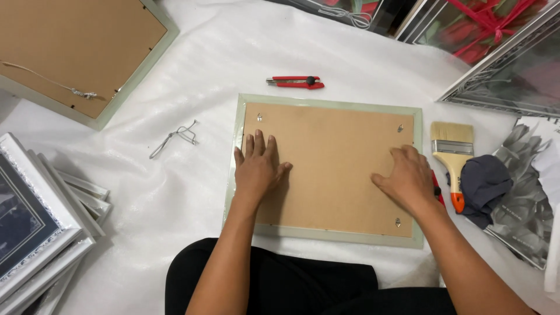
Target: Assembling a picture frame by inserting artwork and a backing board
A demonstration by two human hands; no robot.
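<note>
Picture frame was laid face down, centred on white sheet; brown backing board already seated inside. Left hand pressed flat, fingers spread, nothing gripped. Right hand pressed flat near right edge, nothing held. Hanging wire lay unattached to the left; red utility knife and paintbrush were left untouched

Pale green frame face-down, brown backing up, on white sheet.
</note>
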